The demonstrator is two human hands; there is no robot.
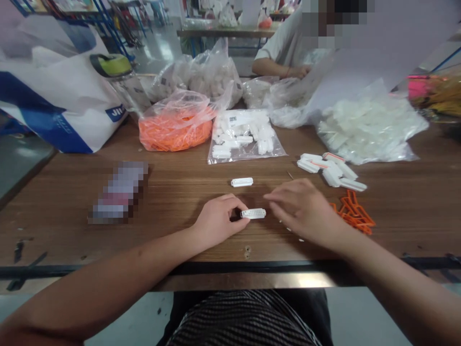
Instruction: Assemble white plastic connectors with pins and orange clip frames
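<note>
My left hand (219, 220) pinches a small white plastic connector (253, 213) by its left end, just above the wooden table (180, 192). My right hand (301, 207) hovers right beside the connector's other end, fingers curled and close together; whether it holds anything is hidden. A second white connector (242, 182) lies on the table just beyond my hands. A small pile of white connectors (331, 171), some with orange clips fitted, lies to the right. Loose orange clips (355, 212) lie by my right wrist.
Behind are a bag of orange clips (176, 127), a clear bag of white connectors (243, 134), a larger bag of white parts (367, 125), a white and blue bag (61, 96) and a lidded bottle (122, 79). A blurred item (118, 192) lies left. Another person (288, 48) sits opposite.
</note>
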